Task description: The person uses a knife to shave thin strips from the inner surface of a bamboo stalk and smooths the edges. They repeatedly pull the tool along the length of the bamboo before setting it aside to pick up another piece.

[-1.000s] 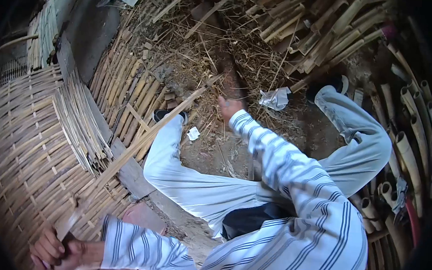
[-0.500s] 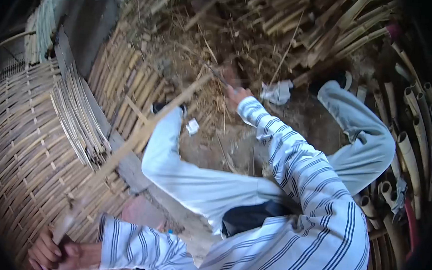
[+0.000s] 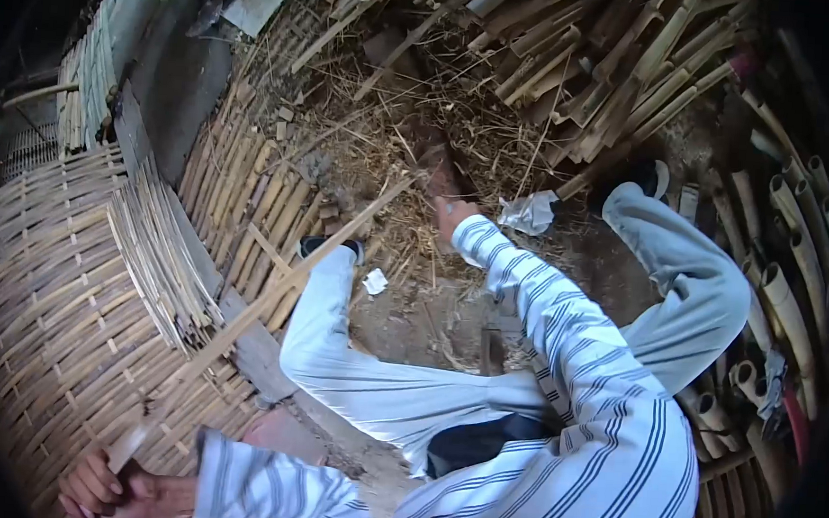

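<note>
My left hand (image 3: pixel 108 489) is closed around the near end of a long, flat bamboo strip (image 3: pixel 289 285) at the lower left. From there the strip slants up and right, passing over the woven bamboo and my leg. Its far end lies near my right hand (image 3: pixel 453 220), whose fingers are curled closed. A thin dark blade, like a knife's, showed from this hand a moment ago; now it is hard to make out against the reddish-brown block (image 3: pixel 442 170) beyond. Fine shavings (image 3: pixel 484 135) cover the ground around it.
A large woven bamboo panel (image 3: pixel 51 303) fills the left, with thin strips (image 3: pixel 163 253) lying over it. Split bamboo (image 3: pixel 625 68) is piled at the upper right, and bamboo tubes (image 3: pixel 791 311) stand along the right. Crumpled white paper (image 3: pixel 528 212) lies by my right hand.
The camera view has shifted slightly, so the ground appears lower. My right hand has moved a little nearer, and the dark blade is less visible. My left hand keeps hold of the strip.
</note>
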Action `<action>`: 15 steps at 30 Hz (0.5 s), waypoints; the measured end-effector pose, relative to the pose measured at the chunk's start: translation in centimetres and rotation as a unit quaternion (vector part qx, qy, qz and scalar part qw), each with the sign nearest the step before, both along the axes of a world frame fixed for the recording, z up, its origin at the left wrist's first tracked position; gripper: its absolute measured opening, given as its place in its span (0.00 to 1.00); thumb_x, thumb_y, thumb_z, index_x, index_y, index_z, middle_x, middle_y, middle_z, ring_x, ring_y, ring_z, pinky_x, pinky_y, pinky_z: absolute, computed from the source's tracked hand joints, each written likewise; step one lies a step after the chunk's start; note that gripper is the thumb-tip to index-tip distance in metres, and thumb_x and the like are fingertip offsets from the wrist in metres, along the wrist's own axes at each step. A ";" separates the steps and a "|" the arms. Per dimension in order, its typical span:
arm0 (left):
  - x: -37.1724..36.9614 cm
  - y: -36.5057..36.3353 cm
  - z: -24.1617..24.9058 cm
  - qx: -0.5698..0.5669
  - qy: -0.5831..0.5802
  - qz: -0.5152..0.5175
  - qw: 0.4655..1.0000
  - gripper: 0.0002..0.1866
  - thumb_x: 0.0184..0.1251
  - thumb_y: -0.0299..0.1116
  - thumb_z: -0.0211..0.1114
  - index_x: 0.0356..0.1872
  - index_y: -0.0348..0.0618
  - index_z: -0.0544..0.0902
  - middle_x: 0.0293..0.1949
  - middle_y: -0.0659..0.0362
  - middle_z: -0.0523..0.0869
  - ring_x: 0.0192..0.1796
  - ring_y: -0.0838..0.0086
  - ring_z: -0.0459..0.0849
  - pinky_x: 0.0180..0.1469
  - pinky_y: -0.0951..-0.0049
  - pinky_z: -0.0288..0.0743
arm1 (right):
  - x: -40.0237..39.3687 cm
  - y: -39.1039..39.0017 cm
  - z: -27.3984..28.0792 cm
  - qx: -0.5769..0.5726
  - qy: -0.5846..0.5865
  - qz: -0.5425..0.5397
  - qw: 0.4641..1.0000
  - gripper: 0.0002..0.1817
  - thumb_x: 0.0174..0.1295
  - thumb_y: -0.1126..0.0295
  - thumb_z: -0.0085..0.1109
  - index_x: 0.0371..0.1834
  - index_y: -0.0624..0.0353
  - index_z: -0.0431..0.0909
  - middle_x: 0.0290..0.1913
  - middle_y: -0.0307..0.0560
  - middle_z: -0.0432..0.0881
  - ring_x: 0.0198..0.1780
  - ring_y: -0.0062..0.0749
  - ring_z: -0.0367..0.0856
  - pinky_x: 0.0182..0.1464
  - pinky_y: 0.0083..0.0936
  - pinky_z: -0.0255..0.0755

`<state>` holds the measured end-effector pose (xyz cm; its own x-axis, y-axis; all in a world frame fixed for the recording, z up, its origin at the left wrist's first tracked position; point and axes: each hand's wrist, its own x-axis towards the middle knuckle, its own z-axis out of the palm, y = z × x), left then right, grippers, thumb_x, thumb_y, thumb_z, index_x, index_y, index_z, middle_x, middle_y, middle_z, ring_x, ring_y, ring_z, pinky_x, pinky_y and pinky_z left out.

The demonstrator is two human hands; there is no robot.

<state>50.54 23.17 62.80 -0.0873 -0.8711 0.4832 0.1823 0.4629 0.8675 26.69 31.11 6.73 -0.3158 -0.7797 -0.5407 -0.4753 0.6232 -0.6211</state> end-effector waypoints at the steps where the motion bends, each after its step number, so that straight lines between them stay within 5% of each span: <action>1: -2.8 0.3 -1.2 -0.058 -0.006 0.165 0.985 0.21 0.61 0.29 0.55 0.12 0.54 0.56 0.11 0.67 0.54 0.15 0.80 0.54 0.24 0.80 0.57 | 0.0 0.0 2.0 -0.051 -0.021 0.039 0.998 0.33 0.68 0.42 0.32 0.47 0.62 0.77 0.37 0.71 0.80 0.44 0.66 0.78 0.52 0.50 0.71; 4: 0.5 0.0 0.4 0.038 0.004 -0.055 0.998 0.21 0.62 0.29 0.55 0.12 0.54 0.56 0.11 0.66 0.54 0.16 0.79 0.54 0.25 0.78 0.56 | 3.3 0.2 7.0 -0.121 -0.052 -0.017 0.991 0.28 0.68 0.45 0.37 0.35 0.61 0.74 0.24 0.65 0.79 0.31 0.65 0.79 0.39 0.54 0.74; 6: 2.1 -0.3 0.4 0.018 -0.018 0.045 0.999 0.21 0.62 0.29 0.55 0.13 0.54 0.56 0.12 0.66 0.53 0.16 0.78 0.54 0.25 0.78 0.56 | 3.8 0.0 5.2 -0.059 -0.111 -0.061 0.990 0.29 0.67 0.43 0.39 0.38 0.61 0.76 0.29 0.67 0.80 0.35 0.65 0.79 0.43 0.53 0.73; 8: 1.5 -1.1 -0.3 -0.021 -0.021 0.109 0.994 0.21 0.62 0.29 0.55 0.13 0.54 0.56 0.12 0.66 0.53 0.16 0.78 0.53 0.25 0.77 0.56 | 3.5 0.6 -2.4 -0.061 -0.009 -0.013 0.998 0.31 0.66 0.41 0.39 0.43 0.59 0.77 0.39 0.67 0.80 0.43 0.64 0.78 0.51 0.50 0.71; 10: -0.2 -1.3 -0.4 -0.042 -0.042 0.160 0.985 0.21 0.63 0.28 0.54 0.13 0.54 0.56 0.12 0.66 0.53 0.17 0.78 0.53 0.25 0.77 0.56 | 2.7 1.8 -8.3 0.102 -0.017 -0.182 0.978 0.30 0.66 0.42 0.38 0.48 0.59 0.77 0.46 0.67 0.79 0.49 0.65 0.76 0.58 0.48 0.66; 11: 1.2 -2.2 0.6 0.038 0.000 -0.088 0.995 0.21 0.63 0.28 0.54 0.14 0.54 0.55 0.13 0.66 0.53 0.17 0.78 0.54 0.26 0.77 0.57 | 1.8 1.0 -8.1 0.112 -0.039 -0.174 0.978 0.31 0.66 0.42 0.38 0.52 0.58 0.75 0.49 0.69 0.77 0.53 0.64 0.73 0.61 0.47 0.64; 14: 2.3 -2.7 0.6 0.024 -0.007 -0.008 1.000 0.21 0.62 0.28 0.54 0.13 0.53 0.56 0.13 0.66 0.54 0.17 0.78 0.54 0.26 0.77 0.57 | 1.8 3.2 -7.7 0.088 -0.098 -0.142 0.981 0.34 0.65 0.40 0.37 0.59 0.58 0.72 0.53 0.72 0.74 0.60 0.64 0.68 0.66 0.46 0.59; 15: 1.5 -3.0 0.2 -0.035 -0.026 0.175 0.984 0.21 0.62 0.27 0.54 0.13 0.53 0.56 0.12 0.66 0.54 0.17 0.78 0.55 0.26 0.77 0.57 | 2.7 4.6 -7.3 0.022 -0.113 -0.148 0.982 0.35 0.65 0.40 0.37 0.58 0.59 0.73 0.53 0.73 0.74 0.60 0.64 0.68 0.66 0.46 0.60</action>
<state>52.09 20.22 63.02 0.1863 -0.8170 0.5458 -0.0429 0.5482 0.8352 29.43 35.72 -0.58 -0.3940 -0.6463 -0.6536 -0.1219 0.7415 -0.6597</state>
